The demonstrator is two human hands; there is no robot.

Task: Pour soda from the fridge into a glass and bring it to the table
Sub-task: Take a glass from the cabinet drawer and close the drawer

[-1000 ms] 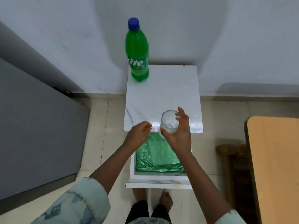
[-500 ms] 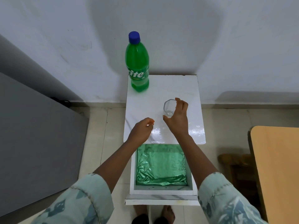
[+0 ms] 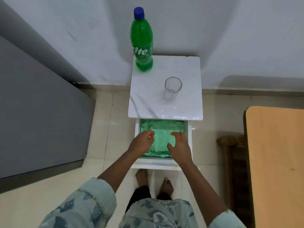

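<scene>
A green soda bottle with a blue cap stands upright at the back left corner of a small white marble-top stand. An empty clear glass stands upright on the same top, right of centre. Both my hands hover over the pulled-out drawer below the top, well short of the glass. My left hand holds nothing, its fingers loosely curled. My right hand holds nothing and its fingers are apart.
The drawer is lined with shiny green material. A grey fridge stands at the left. A wooden table fills the right edge, with a dark wooden chair beside it. A white wall rises behind the stand.
My right hand let go of the glass, which now stands on the marble top, and pulled back over the drawer. My left hand drew back too.
</scene>
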